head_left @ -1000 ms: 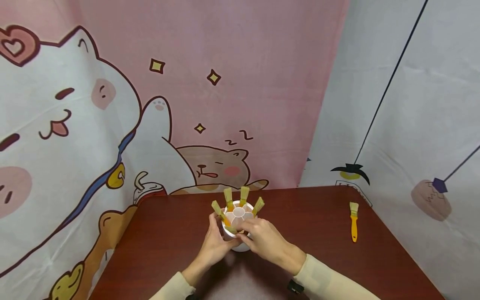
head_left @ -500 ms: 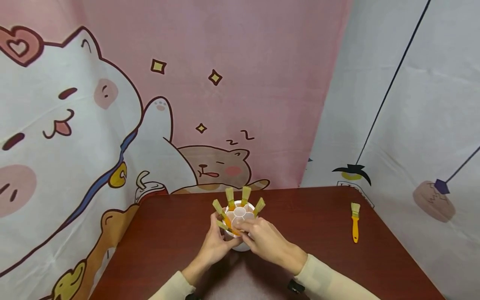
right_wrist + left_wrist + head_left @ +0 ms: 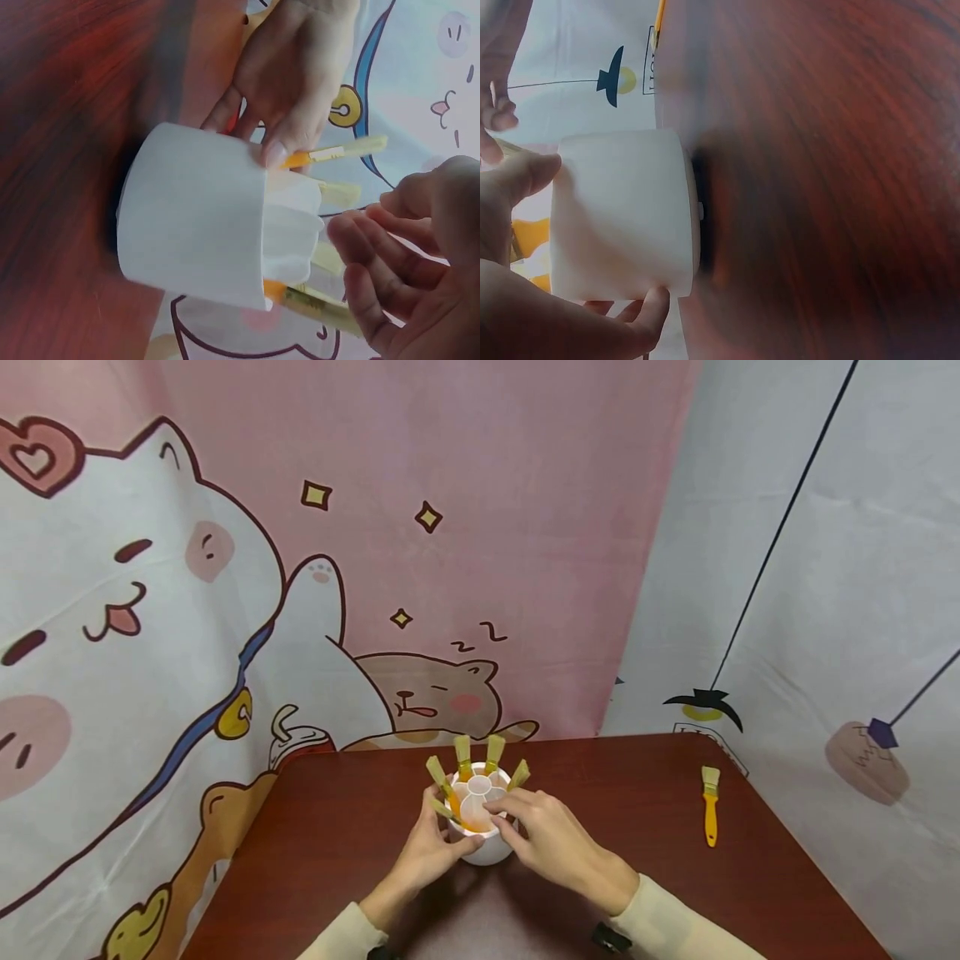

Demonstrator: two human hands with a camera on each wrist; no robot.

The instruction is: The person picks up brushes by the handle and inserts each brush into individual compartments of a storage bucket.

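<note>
A white round brush holder (image 3: 487, 853) with petal-shaped compartments stands on the table. My left hand (image 3: 424, 853) grips its left side, the thumb near the front of the rim. Several paint brushes with orange-yellow handles stand in its compartments, bristles up. One paint brush (image 3: 442, 810) leans low to the left by the left hand. My right hand (image 3: 562, 845) hovers at the rim's right front, its fingers bent and apart from the brushes. In the right wrist view, nothing shows between the right fingertips (image 3: 349, 232). The holder's wall hides the lower handles.
Another paint brush (image 3: 710, 806) with a yellow handle lies on the right side of the dark red-brown table (image 3: 615, 793). Printed cloth (image 3: 555, 568) hangs behind the table and along its sides.
My right hand has let go of the front-left brush and drawn back to the right. That brush has swung from the front of the rim to the left. The left hand keeps its grip.
</note>
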